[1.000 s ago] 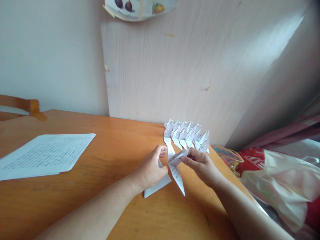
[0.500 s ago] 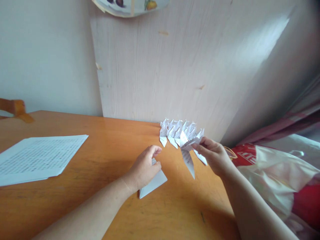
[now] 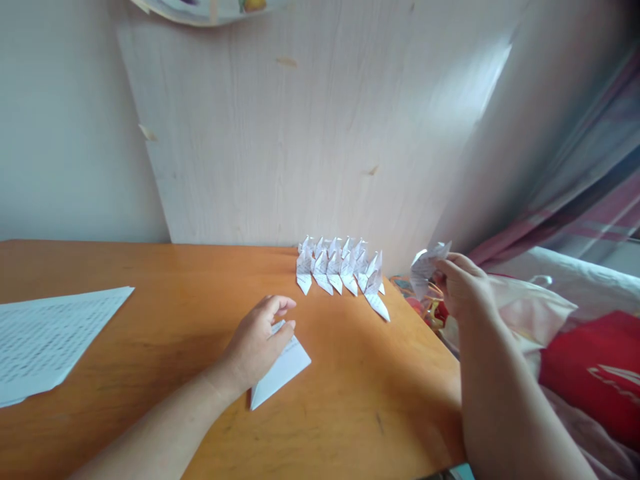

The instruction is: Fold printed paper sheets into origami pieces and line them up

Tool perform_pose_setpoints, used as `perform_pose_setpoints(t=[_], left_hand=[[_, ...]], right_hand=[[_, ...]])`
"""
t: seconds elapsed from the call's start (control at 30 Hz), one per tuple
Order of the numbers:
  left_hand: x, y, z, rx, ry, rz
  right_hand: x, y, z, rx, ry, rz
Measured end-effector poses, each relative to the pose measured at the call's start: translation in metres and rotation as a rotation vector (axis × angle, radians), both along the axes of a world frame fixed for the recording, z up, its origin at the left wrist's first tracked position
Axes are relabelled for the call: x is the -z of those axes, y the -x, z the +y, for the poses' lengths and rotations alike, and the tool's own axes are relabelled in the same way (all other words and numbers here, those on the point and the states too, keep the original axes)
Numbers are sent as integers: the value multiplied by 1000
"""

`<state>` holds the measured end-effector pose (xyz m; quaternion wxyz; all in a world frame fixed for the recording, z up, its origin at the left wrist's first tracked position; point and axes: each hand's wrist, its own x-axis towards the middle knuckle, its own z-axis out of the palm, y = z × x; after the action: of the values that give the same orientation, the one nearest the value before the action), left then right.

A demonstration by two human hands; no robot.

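My right hand [image 3: 465, 288] is past the table's right edge, pinching a folded piece of printed paper [image 3: 427, 264] above a plastic bag. My left hand [image 3: 257, 340] rests on a small folded white sheet [image 3: 283, 369] on the orange wooden table [image 3: 175, 333], fingers loosely curled and lying on it. A cluster of several folded paper pieces [image 3: 340, 268] stands in rows at the back of the table, against the wooden board.
A pale wooden board [image 3: 300, 133] leans behind the table. Printed sheets [image 3: 45, 333] lie at the left. Off the right edge are a clear plastic bag [image 3: 520, 307], something red [image 3: 590, 373] and a striped curtain [image 3: 590, 193].
My right hand has carried the folded piece from the table's middle out to the right, beyond the edge. The view has swung right. My left hand has stayed on the white sheet.
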<state>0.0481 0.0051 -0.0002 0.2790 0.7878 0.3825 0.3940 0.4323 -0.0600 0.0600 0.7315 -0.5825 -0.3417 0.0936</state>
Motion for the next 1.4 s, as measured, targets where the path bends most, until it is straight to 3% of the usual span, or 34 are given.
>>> perform_pose_setpoints(t=[0.03, 0.23, 0.53, 0.8, 1.4], left_hand=[[0, 0, 1, -1, 1, 9], [3, 3, 7, -10, -30, 38], [9, 4, 11, -20, -4, 86], [11, 3, 14, -6, 28, 87], [15, 5, 17, 18, 6, 100]], right_hand=[[5, -5, 2, 19, 76, -5], [28, -16, 13, 37, 195, -19], [50, -14, 34, -28, 282, -74], [62, -14, 44, -88, 347, -138], [73, -17, 52, -69, 406, -195]])
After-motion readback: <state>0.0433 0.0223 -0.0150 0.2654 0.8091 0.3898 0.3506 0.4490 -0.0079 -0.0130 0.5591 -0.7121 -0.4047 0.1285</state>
